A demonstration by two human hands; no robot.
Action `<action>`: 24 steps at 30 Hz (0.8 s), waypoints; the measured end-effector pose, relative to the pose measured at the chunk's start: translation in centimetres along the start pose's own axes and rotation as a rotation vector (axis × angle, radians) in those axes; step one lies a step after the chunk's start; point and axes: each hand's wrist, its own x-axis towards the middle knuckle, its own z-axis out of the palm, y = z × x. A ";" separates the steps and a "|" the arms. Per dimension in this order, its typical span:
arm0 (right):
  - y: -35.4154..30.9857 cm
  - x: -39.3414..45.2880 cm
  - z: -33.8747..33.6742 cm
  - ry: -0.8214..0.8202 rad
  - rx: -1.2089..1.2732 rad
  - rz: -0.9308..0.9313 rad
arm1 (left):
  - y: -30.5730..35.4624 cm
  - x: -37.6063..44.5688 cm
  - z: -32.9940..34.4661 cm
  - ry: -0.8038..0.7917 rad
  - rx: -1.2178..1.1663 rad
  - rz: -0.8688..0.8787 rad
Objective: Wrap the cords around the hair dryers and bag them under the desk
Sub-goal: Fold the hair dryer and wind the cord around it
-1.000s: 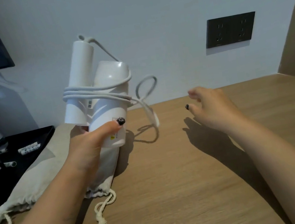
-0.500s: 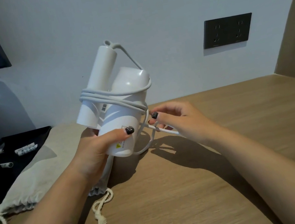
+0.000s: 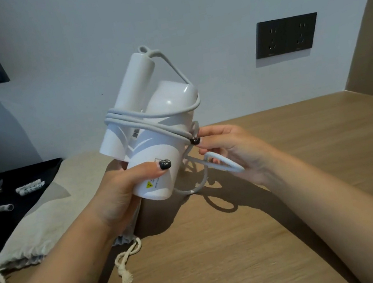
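A white folded hair dryer [image 3: 154, 132] is held above the wooden desk [image 3: 246, 242], its handle pointing up beside the barrel. My left hand [image 3: 124, 191] grips the barrel's lower end, thumb across the front. The grey cord [image 3: 149, 119] runs in several turns around handle and barrel. My right hand [image 3: 234, 150] is at the dryer's right side, its fingers pinching the cord's loose end, and the white plug [image 3: 224, 162] lies in its palm. A slack loop of cord hangs below the barrel. A beige drawstring bag [image 3: 39, 227] lies flat on the desk at the left, partly behind my left arm.
A black tray [image 3: 27, 182] with small sachets and bottles stands at the far left. A dark double wall socket [image 3: 286, 35] is on the white wall behind the desk. A wooden panel rises at the right edge.
My right hand came in from the open desk, took hold of the loose cord end and plug, and brought them up against the dryer's right side. The dryer shifted slightly rightward.
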 end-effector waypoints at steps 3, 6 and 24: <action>-0.6 0.1 -0.3 0.038 0.192 -0.040 | 0.0 0.3 -0.1 0.042 -0.038 0.019; -1.1 0.2 -1.0 0.157 0.309 -0.127 | 0.1 0.7 -0.3 0.085 -0.106 0.049; -2.4 0.5 -3.8 0.536 0.200 -0.451 | 0.4 0.8 -1.4 0.281 -0.316 -0.044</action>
